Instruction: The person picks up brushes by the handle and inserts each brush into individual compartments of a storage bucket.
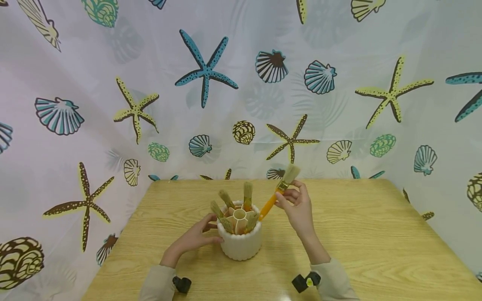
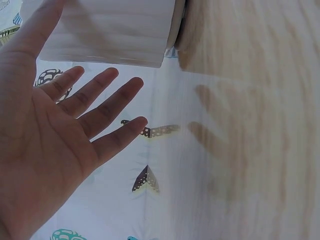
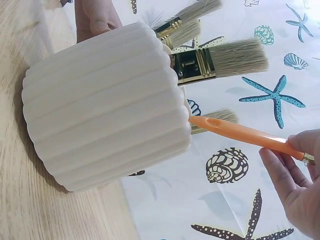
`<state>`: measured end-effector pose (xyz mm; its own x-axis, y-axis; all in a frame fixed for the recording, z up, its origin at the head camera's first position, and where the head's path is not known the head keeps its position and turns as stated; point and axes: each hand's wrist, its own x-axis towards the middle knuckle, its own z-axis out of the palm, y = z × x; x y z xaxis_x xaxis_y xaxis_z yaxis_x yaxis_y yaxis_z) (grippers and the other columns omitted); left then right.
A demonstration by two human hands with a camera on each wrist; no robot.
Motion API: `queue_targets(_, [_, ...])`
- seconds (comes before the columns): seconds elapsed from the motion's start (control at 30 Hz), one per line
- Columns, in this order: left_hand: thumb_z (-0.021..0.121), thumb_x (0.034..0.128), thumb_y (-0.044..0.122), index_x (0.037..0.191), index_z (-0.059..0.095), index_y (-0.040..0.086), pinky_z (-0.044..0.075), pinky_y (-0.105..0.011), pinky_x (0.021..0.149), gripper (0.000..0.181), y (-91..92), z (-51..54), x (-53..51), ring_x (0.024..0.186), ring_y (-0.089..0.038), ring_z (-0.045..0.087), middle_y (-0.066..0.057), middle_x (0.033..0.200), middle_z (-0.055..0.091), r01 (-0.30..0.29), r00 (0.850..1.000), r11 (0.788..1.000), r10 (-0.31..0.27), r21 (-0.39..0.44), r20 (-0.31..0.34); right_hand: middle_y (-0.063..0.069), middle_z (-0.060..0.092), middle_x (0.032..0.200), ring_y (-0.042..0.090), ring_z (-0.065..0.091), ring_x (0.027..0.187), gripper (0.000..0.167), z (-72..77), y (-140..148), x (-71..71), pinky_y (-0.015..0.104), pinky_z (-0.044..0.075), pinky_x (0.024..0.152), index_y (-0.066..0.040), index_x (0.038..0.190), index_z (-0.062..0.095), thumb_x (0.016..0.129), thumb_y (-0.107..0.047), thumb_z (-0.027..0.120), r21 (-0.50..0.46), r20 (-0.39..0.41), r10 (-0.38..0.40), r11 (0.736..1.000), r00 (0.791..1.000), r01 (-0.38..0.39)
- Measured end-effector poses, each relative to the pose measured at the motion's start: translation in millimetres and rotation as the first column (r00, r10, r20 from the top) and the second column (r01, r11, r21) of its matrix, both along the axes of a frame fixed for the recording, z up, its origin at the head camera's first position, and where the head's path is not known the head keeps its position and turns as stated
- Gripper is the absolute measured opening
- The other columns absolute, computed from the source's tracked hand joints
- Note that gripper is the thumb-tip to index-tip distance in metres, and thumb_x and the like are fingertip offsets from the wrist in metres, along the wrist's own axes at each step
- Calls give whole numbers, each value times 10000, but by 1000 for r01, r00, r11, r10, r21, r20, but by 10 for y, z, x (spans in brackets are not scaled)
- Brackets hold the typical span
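Observation:
A white ribbed round holder [image 1: 241, 246] stands upright on the table, its inside split by dividers around a central ring. Several paintbrushes [image 1: 247, 195] stand in its compartments, bristles up. Between thumb and fingers my right hand [image 1: 299, 209] pinches a paintbrush with an orange handle [image 3: 240, 132]. Its bristles [image 1: 291, 172] point up and right, and the handle's tip is at the holder's right rim. Beside the holder's left wall is my left hand [image 1: 193, 236], its fingers spread and fairly straight in the left wrist view. Whether the fingertips touch the wall, I cannot tell.
The wood-grain table [image 1: 361, 234] extends to both sides of the holder. Behind and beside it hangs a white cloth [image 1: 233, 113] printed with starfish and shells. Each wrist wears a small black camera [image 1: 182, 284].

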<state>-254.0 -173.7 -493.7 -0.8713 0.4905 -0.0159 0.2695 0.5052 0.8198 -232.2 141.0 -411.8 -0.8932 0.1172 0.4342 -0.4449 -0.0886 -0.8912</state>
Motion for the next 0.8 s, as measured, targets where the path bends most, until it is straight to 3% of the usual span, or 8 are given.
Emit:
queue_targets(0.4, [720,775,448,1376,339,189,403,-547,963,757,5,-21,-17,1240,-347,452,-132,1415,361,19,1000,1000,-19,24,-4,280,578,958,165,652,812,456,-14,-34,8,355,564,704,1,1225,420,841,-34,664,30,-3,39,999,999,-39])
queue_targets(0.8, [717,779,445,1339,367,216,399,-554,962,698,22,-6,-10,1232,-346,461,-103,1379,402,30,999,999,-30,31,-20,300,577,974,180,657,817,463,-26,-84,36,416,553,731,8,1236,413,845,-35,659,56,0,72,996,997,-72])
